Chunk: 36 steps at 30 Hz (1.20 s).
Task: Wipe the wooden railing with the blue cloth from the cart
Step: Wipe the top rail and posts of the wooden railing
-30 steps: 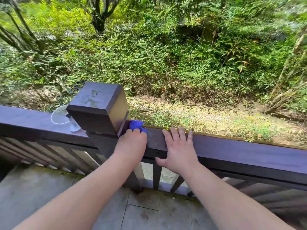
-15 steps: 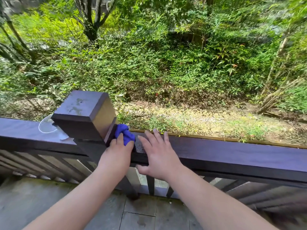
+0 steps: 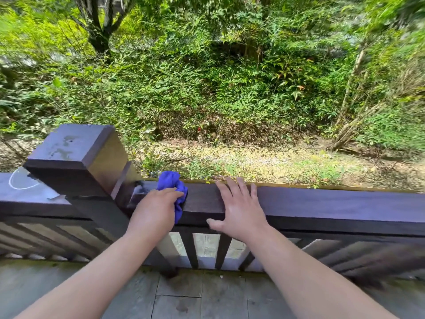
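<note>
A dark wooden railing point(image 3: 333, 203) runs across the view with a square post point(image 3: 76, 157) at the left. My left hand point(image 3: 155, 209) grips a bunched blue cloth point(image 3: 171, 183) and presses it on the rail's top just right of the post. A wet-looking streak shows on the rail between post and cloth. My right hand point(image 3: 238, 208) lies flat on the rail top a little to the right, fingers spread, thumb over the near edge, holding nothing.
A clear glass point(image 3: 23, 181) stands on the rail left of the post. Dark balusters point(image 3: 190, 249) run below the rail. Grey floor tiles point(image 3: 179, 295) lie underfoot. Beyond the railing the ground drops to dense bushes and trees.
My left hand has slid the cloth to the right, away from the post, leaving a damp patch. My right hand has also shifted right along the rail top.
</note>
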Tool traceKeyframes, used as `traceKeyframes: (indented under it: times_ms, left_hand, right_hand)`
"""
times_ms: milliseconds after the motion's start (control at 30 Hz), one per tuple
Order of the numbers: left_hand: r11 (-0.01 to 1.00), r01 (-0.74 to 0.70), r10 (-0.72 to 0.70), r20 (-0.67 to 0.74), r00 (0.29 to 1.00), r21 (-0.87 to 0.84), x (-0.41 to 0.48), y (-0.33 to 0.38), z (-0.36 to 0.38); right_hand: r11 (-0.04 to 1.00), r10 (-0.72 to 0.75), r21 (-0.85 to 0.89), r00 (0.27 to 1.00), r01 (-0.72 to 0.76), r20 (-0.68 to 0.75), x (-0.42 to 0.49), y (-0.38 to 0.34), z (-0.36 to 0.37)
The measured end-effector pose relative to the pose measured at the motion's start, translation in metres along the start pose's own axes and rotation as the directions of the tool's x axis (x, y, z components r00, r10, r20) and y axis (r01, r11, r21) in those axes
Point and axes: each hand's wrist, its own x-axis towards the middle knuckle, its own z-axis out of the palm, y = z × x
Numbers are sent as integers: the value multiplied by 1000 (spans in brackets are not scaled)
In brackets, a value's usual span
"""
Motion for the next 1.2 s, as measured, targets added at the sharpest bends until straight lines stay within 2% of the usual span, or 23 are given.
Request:
traceKeyframes:
  times_ms: [167, 333, 467, 700, 933, 1067, 1200]
  left_hand:
    - [999, -29, 29, 16, 999, 34, 10, 40, 14]
    - [997, -77, 78, 41, 996, -11, 18, 88, 29]
    - [986, -161, 164, 84, 983, -41, 21, 139, 47]
    - [970, -241, 236, 132, 963, 22, 20, 129, 44]
    - [958, -92, 55, 140, 989, 272, 3, 66, 13]
    - [841, 58, -124, 88, 988, 538, -2, 17, -14]
    - [778, 46, -161, 129, 979, 626, 4, -6, -22]
  right_hand:
    - [1000, 24, 13, 1000, -24, -20, -16, 37, -6]
    - [999, 43, 28, 999, -43, -19, -30, 75, -9]
    - [1000, -10, 7, 1000, 10, 7, -36, 87, -8]
    - [994, -106, 14, 994, 106, 9, -18, 69, -10]
    - [982, -187, -24, 982, 186, -19, 0, 25, -4]
    - [977, -205, -60, 979, 205, 9, 5, -4, 4]
    - [972, -225, -61, 974, 226, 20, 9, -27, 10]
